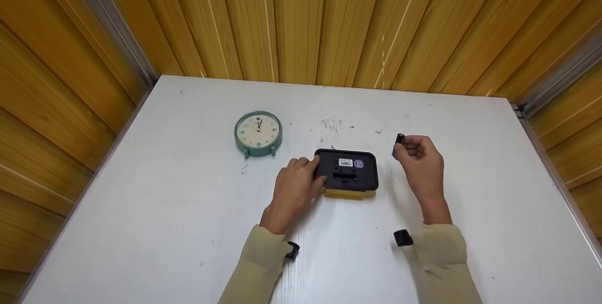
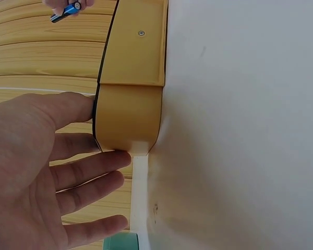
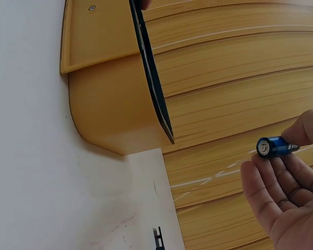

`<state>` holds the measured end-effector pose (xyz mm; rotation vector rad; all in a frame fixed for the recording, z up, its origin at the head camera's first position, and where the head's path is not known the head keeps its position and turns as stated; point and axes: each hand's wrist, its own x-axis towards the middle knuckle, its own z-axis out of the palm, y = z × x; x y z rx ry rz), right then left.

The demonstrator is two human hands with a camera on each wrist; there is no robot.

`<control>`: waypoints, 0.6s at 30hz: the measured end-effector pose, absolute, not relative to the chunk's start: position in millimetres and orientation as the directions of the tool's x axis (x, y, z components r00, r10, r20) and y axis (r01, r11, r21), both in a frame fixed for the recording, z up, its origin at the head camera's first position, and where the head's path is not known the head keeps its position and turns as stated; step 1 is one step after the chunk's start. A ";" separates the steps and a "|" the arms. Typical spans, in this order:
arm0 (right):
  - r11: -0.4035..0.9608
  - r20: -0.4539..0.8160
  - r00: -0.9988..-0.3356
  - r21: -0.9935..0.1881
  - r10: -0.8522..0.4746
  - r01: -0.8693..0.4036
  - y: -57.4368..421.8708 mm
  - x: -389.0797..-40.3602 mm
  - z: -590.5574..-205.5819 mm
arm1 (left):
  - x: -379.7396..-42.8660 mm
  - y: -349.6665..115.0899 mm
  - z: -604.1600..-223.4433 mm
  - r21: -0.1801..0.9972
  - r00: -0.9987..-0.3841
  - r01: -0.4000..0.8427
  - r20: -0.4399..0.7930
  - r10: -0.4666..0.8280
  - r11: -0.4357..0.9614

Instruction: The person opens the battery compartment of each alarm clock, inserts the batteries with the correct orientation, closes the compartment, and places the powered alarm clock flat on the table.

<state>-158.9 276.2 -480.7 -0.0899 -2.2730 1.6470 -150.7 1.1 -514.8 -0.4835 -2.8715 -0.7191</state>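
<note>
A yellow-cased device with a black back panel (image 1: pixel 324 165) lies back side up on the white table. A narrow uncovered slot (image 1: pixel 345 177) and two labels show on its back. My left hand (image 1: pixel 296 184) rests against its left end, fingers fairly straight and spread. In the left wrist view the thumb and fingertips touch the black edge and the yellow side wall (image 2: pixel 128 117). To the right of the device, raised above the table, my right hand (image 1: pixel 422 163) pinches a blue-and-black battery (image 3: pixel 271 147) between thumb and fingers. One battery end faces the right wrist camera.
A green round clock (image 1: pixel 258 132) stands behind and left of the device. A small black piece (image 3: pixel 159 239) lies past the device in the right wrist view. Wood-patterned walls (image 1: pixel 296 21) border the table (image 1: pixel 164 210). Black wrist-worn pieces (image 1: pixel 403 238) stick out from the sleeves.
</note>
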 end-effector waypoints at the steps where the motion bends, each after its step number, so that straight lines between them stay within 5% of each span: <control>1: 0.320 0.224 -0.944 -0.937 0.241 -0.141 275.5 -158.9 -480.8 | -151.1 0.9 -514.8 0.431 -0.938 0.342 0.213 0.275 0.835; 18: 0.113 0.153 -0.962 -0.985 0.224 -0.130 263.7 -164.8 -488.3 | -151.7 2.2 -513.3 0.396 -0.930 0.357 0.239 0.280 0.846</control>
